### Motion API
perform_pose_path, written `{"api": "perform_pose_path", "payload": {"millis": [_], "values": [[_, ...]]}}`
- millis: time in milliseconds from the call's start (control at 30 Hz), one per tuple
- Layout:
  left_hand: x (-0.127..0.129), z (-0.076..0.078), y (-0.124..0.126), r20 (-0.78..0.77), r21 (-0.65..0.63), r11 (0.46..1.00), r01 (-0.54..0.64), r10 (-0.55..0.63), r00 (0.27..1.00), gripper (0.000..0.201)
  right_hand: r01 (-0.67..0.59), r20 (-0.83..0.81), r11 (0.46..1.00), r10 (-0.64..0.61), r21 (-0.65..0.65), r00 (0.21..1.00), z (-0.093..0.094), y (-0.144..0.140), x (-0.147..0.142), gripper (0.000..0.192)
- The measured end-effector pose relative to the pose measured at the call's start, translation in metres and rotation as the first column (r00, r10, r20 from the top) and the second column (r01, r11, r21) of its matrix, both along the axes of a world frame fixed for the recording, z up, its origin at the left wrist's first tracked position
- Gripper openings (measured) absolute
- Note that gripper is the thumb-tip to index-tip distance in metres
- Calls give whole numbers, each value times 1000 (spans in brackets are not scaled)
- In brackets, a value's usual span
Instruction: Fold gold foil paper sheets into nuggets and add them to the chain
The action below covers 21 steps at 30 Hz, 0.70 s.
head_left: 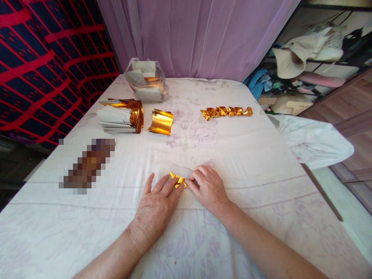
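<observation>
Far left: a blurred, pixelated brown patch [87, 166] lies on the white floral bedsheet [247, 162], well apart from both hands.
Back left: a stack of gold-and-white foil paper sheets [120, 116], edges curling up, and just right of it one loose curled gold foil sheet [161, 122].
Behind the stack: a clear plastic bag of more paper [147, 79], up near the purple curtain [197, 35].
Left hand: the left hand [155, 207] lies flat, palm down, fingers spread and pressed to the sheet, the fingertips touching the left edge of the small folded gold paper piece [178, 179]. Nothing is gripped; the palm is loose and pinning only.
The piece: it sits right between the two hands, near the front middle of the bed, only a gold corner showing.
Right hand: the right hand [207, 186] is curled over the piece's right side, fingertips bent down onto it, pinching or pressing the fold. How much paper lies under it I cannot tell.
Back centre-right: a row of finished folded gold pieces [226, 111], lined up touching one another, well apart from the hands.
Far right: a white cloth [314, 139] hangs off the bed's edge, with cluttered shelves [314, 50] beyond.
</observation>
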<state>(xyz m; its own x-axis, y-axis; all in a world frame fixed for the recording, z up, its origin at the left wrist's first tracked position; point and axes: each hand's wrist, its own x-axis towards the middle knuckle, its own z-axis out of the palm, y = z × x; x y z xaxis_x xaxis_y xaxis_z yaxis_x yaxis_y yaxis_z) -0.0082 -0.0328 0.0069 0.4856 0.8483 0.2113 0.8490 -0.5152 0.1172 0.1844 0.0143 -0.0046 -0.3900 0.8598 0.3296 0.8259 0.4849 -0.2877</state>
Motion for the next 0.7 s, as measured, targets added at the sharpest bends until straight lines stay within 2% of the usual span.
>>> {"api": "perform_pose_path", "payload": {"millis": [100, 233, 433, 500, 600, 700], "values": [[1, 1, 0, 5, -15, 1000, -8, 8, 1000, 37, 2, -10, 1000, -3, -18, 1000, 1, -1, 0, 16], [3, 2, 1, 18, -25, 999, -22, 22, 1000, 36, -15, -50, 999, 13, -43, 999, -1, -2, 3, 4], [3, 2, 1, 23, -14, 1000, -17, 17, 1000, 35, -37, -113, 997, 30, -62, 993, -4, -3, 8, 8], [3, 2, 1, 18, -8, 1000, -10, 10, 1000, 36, -28, -112, 998, 22, -51, 993, -4, -4, 6, 6], [3, 1, 0, 16, -5, 1000, -5, 5, 1000, 36, -1, -93, 998, -4, -56, 996, -2, -6, 3, 12], [3, 2, 0, 21, -18, 1000, -11, 11, 1000, 37, -1, -111, 994, -11, -105, 994, -1, -6, 3, 7]]}}
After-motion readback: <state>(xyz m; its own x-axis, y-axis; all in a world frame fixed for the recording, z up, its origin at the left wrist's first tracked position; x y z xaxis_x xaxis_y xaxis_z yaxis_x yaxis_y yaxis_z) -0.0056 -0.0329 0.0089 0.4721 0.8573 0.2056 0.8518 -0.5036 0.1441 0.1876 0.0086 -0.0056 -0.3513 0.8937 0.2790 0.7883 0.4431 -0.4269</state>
